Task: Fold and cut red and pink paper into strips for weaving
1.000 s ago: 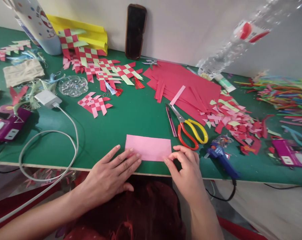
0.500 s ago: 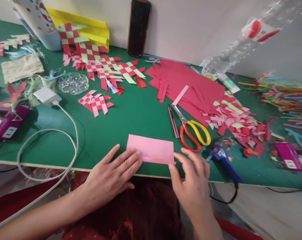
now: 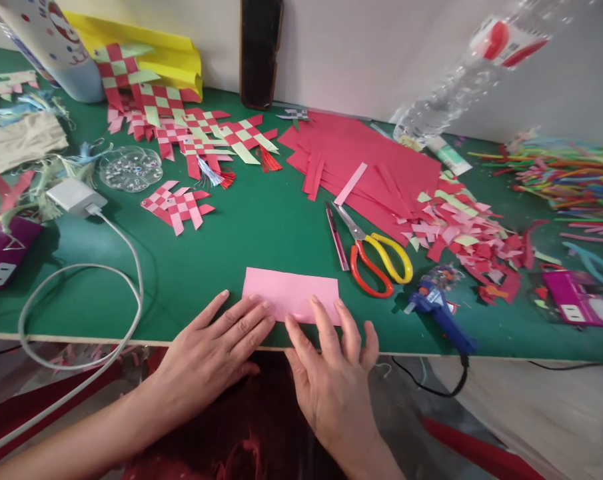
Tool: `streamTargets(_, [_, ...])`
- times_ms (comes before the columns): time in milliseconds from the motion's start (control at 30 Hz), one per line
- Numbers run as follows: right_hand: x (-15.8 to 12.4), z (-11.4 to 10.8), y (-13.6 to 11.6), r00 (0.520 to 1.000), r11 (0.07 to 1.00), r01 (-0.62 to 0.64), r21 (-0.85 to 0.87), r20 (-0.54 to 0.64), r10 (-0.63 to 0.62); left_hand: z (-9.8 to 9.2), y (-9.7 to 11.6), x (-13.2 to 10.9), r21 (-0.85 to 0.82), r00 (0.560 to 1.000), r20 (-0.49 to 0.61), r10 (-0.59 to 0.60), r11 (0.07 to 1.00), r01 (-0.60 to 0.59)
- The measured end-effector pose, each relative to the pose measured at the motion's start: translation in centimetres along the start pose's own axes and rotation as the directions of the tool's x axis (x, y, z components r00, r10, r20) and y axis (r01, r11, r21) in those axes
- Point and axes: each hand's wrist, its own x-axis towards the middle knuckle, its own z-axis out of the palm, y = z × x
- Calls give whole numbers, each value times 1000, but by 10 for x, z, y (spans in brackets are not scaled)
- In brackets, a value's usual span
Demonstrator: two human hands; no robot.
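Observation:
A pink paper rectangle [image 3: 291, 288] lies flat near the front edge of the green table. My left hand [image 3: 226, 340] rests on its left part, fingers stretched out. Over the paper's near right part is my right hand [image 3: 331, 360], its fingers spread and their tips on or close to the lower edge. To the right of the paper lie scissors [image 3: 374, 257] with one red and one yellow handle, beside a dark pink pen [image 3: 336, 237].
Red paper sheets [image 3: 361, 153] and a heap of paper scraps [image 3: 474, 233] lie at the right. A blue glue gun [image 3: 438, 310] sits near the front edge. Several woven paper fish [image 3: 178, 203], a white charger cable [image 3: 136, 253] and a bead tray [image 3: 131, 169] are at the left.
My right hand has moved left from the paper's right corner onto its lower edge. My left hand stays on the paper. The camera view has shifted slightly.

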Motion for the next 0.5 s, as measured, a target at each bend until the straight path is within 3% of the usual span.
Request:
streamTargets(300, [-27,1,39,989,991,-130,-36,-75,127,-2,1,1,-15,1000,19,-19,1000,19])
streamTargets(500, [-39,1,75,957,962,-252,-109,-174,231,-4,-1,2,-15,1000,-18,16,1000,-16])
